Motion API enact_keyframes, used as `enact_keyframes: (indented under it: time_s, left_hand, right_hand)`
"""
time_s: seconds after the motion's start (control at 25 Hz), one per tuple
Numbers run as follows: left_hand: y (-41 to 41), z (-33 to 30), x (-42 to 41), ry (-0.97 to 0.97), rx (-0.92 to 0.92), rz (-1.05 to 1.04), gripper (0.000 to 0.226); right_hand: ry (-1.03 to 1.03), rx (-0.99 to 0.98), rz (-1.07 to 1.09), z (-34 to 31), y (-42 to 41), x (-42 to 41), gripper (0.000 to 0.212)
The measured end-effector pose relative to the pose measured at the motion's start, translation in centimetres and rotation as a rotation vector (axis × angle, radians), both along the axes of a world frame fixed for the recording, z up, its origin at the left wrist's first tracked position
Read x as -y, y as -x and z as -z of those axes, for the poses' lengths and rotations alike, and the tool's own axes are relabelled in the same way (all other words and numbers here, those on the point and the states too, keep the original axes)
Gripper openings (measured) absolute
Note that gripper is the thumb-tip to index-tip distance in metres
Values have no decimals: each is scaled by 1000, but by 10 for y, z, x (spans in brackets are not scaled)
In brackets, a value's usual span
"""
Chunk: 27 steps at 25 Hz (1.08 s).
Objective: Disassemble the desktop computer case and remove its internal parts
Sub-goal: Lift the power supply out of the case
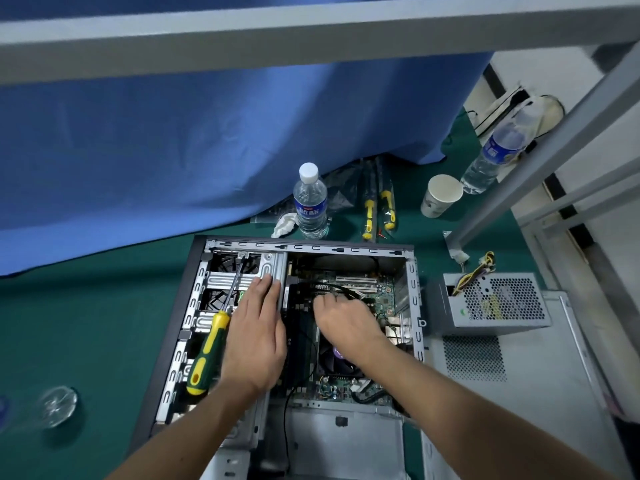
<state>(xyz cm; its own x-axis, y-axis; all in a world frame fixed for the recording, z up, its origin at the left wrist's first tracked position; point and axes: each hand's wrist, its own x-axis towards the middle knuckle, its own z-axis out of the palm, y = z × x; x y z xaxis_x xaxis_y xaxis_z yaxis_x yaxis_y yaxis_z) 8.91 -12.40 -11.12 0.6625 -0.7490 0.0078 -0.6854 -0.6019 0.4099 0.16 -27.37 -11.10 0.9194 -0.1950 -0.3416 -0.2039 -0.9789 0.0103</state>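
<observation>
Head view: the opened computer case (180,327) lies on its side on the green table (86,323), motherboard (377,292) exposed; the left hand (256,337) lies flat with straight fingers on the metal drive cage (239,280), and the right hand (341,317) has its fingers curled down at a black cable (341,289) over the board, though whether they grip it cannot be told. A yellow-green screwdriver (209,348) rests on the cage beside the left hand. The removed power supply (491,301) stands right of the case on a grey side panel (519,375); behind the case stand a blue-labelled water bottle (310,202), its writing unreadable, and a paper cup (441,195).
</observation>
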Motion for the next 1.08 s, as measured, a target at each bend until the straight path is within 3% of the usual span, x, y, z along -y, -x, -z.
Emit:
enact_keyframes:
  time_s: [0.24, 0.56, 0.72, 0.84, 1.08]
  left_hand:
    - [-1, -1, -1, -6, 5, 16, 56]
    - [-1, 0, -2, -25, 22, 43, 56]
    - [-1, 3, -2, -68, 33, 36, 58]
    - [-3, 4, 1, -70, 68, 46, 59]
    - [-3, 2, 0, -110, 66, 43, 60]
  right_hand:
    - [16, -87, 22, -2, 25, 23, 27]
    - [-116, -33, 272, 7, 10, -17, 41]
    - [-213, 34, 485, 9, 7, -3, 16]
    - [-105, 25, 557, 10, 14, 8, 21]
    - [-125, 27, 631, 13, 15, -1, 23]
